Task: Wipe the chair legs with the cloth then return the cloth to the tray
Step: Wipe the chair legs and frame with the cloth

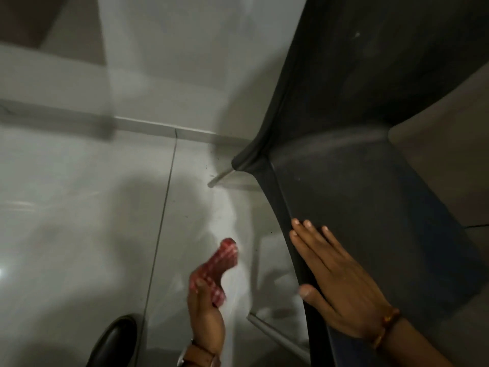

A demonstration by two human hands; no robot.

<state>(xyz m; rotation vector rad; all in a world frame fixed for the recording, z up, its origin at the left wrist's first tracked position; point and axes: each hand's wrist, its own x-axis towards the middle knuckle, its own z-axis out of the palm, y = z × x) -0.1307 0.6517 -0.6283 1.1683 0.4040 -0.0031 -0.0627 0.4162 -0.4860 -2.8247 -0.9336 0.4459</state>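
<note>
A dark grey chair (357, 160) fills the right side of the head view, its seat and back seen from above. Two thin metal chair legs show below the seat edge: a far leg (221, 178) and a near leg (275, 335). My right hand (336, 282) lies flat on the seat with the thumb hooked under its left edge. My left hand (205, 316) is low over the floor, left of the seat, shut on a red checked cloth (219, 263) that sticks up and is blurred. The cloth touches no leg. No tray is in view.
Pale glossy floor tiles (79, 207) stretch to the left, with a skirting strip (164, 127) and a white wall behind. A black shoe (116, 340) rests at the bottom left. The chair stands close to the wall corner.
</note>
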